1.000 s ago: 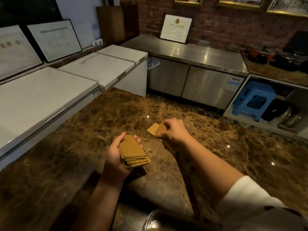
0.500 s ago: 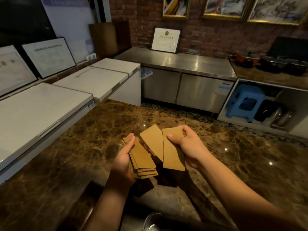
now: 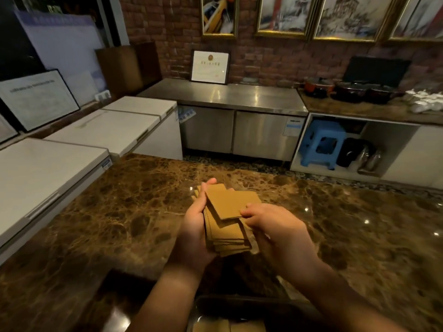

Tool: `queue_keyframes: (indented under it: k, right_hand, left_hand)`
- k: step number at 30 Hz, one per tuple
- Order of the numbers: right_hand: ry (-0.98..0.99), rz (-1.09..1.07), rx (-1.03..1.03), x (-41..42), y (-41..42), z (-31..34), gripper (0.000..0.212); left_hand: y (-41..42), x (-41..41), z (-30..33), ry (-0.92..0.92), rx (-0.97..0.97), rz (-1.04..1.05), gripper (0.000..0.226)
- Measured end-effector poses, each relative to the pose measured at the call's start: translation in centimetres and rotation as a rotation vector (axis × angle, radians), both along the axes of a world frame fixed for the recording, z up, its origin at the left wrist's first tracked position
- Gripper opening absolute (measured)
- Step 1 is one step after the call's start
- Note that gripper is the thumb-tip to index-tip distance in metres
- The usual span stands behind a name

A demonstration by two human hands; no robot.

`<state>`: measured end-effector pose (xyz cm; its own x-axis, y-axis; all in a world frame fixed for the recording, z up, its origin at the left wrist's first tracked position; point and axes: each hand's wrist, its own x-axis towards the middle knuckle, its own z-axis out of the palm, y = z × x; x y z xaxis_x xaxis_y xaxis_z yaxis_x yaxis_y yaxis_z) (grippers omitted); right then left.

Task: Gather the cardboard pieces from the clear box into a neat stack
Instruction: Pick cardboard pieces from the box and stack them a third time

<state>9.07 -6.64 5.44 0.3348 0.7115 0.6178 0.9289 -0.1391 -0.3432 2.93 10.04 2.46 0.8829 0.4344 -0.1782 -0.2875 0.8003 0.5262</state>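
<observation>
**Head camera: two hands and a pile of brown cards**

The head camera looks down at two bare hands over a brown marble counter [image 3: 119,212]. The left hand [image 3: 195,232] holds a stack of cardboard pieces [image 3: 225,232] from below and from the side. Its thumb reaches up along the left edge of the stack, and its fingers curl under the pile. The stack is in the air, just above the counter, and it is messy (the pieces fan out and do not line up).

The right hand [image 3: 271,226] is on the right side of the stack. Its thumb and fingers pinch the top cardboard pieces [image 3: 233,201], which lie tilted across the pile and stick out toward the top right.

At the very bottom of the view is the clear box [image 3: 239,307], close to the person. More cardboard [image 3: 215,327] lies inside it, but it is dark there and hard to count.

To the left stand white chest freezers [image 3: 48,173]. Behind the counter is a shiny steel cabinet [image 3: 235,130], with a framed paper [image 3: 209,66] leaning on the brick wall above it. A blue stool [image 3: 321,142] sits in an open shelf on the right. Dark pots [image 3: 347,91] stand on the counter above that shelf. Gold-framed pictures [image 3: 282,15] hang high on the wall.
</observation>
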Motion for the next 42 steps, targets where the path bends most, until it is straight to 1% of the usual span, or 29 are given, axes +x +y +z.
queue_keyframes:
  k: [1, 3, 5, 7, 10, 11, 12, 13, 15, 16, 17, 18, 20, 21, 23, 24, 25, 26, 28, 30, 31, 32, 36, 38, 39, 40, 42]
  right_hand:
    - [-0.048, -0.032, -0.018, -0.4, 0.0, 0.3, 0.018]
    - [-0.113, -0.091, -0.055, -1.0, 0.3, 0.8, 0.012]
    - [-0.137, -0.119, -0.115, -1.6, 0.8, 1.2, 0.012]
    - [-0.081, -0.096, -0.135, -1.9, 1.2, 1.6, 0.007]
    - [0.11, -0.124, -0.072, -2.2, 1.4, 1.8, 0.01]
    - [0.173, -0.15, -0.066, -2.3, 1.5, 1.8, 0.008]
    - [0.264, -0.163, -0.068, -2.3, 1.6, 1.9, 0.007]
    - [0.394, -0.155, -0.065, -2.2, 1.8, 1.9, 0.01]
    - [0.757, -0.099, -0.008, -1.5, 2.0, 2.1, 0.014]
    - [0.944, -0.1, 0.053, -0.8, 2.2, 2.4, 0.013]
    - [1.139, -0.136, 0.113, -0.1, 2.2, 2.7, 0.011]
    - [1.34, -0.177, 0.171, 0.6, 2.2, 2.8, 0.015]
    - [1.688, -0.175, 0.262, 1.8, 1.8, 2.7, 0.036]
    - [1.81, -0.119, 0.29, 2.1, 1.6, 2.5, 0.052]
    - [1.983, 0.059, 0.337, 2.5, 1.2, 2.1, 0.088]
    - [2.04, 0.163, 0.362, 2.7, 0.9, 1.9, 0.099]
    - [2.084, 0.258, 0.386, 2.8, 0.7, 1.7, 0.104]
    - [2.12, 0.337, 0.407, 2.9, 0.5, 1.6, 0.1]
    - [2.139, 0.402, 0.452, 3.3, 0.2, 1.3, 0.077]
    - [2.039, 0.302, 0.464, 3.7, 0.1, 0.8, 0.054]
    - [1.985, 0.239, 0.469, 3.7, 0.1, 0.6, 0.047]
    - [1.962, 0.199, 0.474, 3.7, 0.2, 0.5, 0.043]
    - [1.995, 0.143, 0.474, 2.9, 0.7, 0.8, 0.035]
    - [1.93, 0.093, 0.412, 2.6, 1.0, 1.0, 0.034]
    - [1.897, 0.067, 0.416, 2.5, 1.2, 1.1, 0.033]
    - [1.868, 0.056, 0.438, 2.4, 1.3, 1.2, 0.03]
    - [1.791, 0.02, 0.498, 2.5, 1.4, 1.4, 0.022]
  left_hand:
    - [-0.2, -0.1, -0.1, -0.038, 0.029, 0.006, 0.053]
    - [-0.7, -0.5, 0.0, -0.108, 0.089, 0.035, 0.053]
    - [-1.2, -0.6, 0.2, -0.119, 0.174, 0.097, 0.058]
    - [-1.3, -0.7, 0.6, -0.128, 0.25, 0.151, 0.07]
    - [-1.0, -1.1, 0.6, -0.203, 0.366, 0.184, 0.092]
    - [-0.9, -1.1, 0.5, -0.211, 0.401, 0.183, 0.093]
    - [-1.0, -1.0, 0.3, -0.202, 0.426, 0.186, 0.091]
    - [-1.0, -0.9, 0.0, -0.174, 0.448, 0.198, 0.085]
    - [-1.0, -0.5, -0.4, -0.094, 0.474, 0.241, 0.071]
    - [-0.9, -0.3, -0.6, -0.056, 0.457, 0.262, 0.063]
    - [-0.8, -0.1, -0.7, -0.033, 0.408, 0.271, 0.055]
    - [-0.7, 0.0, -0.7, -0.03, 0.336, 0.26, 0.05]
    - [-0.4, 0.2, -0.7, -0.041, 0.175, 0.189, 0.049]
    - [-0.3, 0.3, -0.8, -0.035, 0.118, 0.15, 0.05]
    - [-0.2, 0.5, -0.9, -0.034, 0.072, 0.096, 0.053]
    - [-0.3, 0.5, -1.0, -0.04, 0.058, 0.073, 0.056]
    - [-0.3, 0.5, -1.0, -0.042, 0.047, 0.053, 0.058]
    - [-0.4, 0.5, -1.0, -0.038, 0.043, 0.038, 0.059]
    - [-0.4, 0.4, -0.9, -0.026, 0.041, 0.013, 0.059]
    - [-0.4, 0.4, -0.7, -0.015, 0.028, -0.019, 0.058]
    - [-0.5, 0.4, -0.7, -0.016, 0.023, -0.037, 0.058]
    - [-0.5, 0.4, -0.6, -0.019, 0.022, -0.051, 0.058]
    - [-0.9, 0.4, -0.1, -0.032, 0.064, -0.085, 0.055]
    - [-1.1, 0.2, -0.2, -0.007, 0.141, -0.097, 0.056]
    - [-1.2, 0.1, -0.3, 0.006, 0.175, -0.098, 0.056]
    - [-1.3, 0.0, -0.4, 0.009, 0.189, -0.097, 0.056]
    - [-1.5, -0.1, -0.5, -0.014, 0.157, -0.089, 0.054]
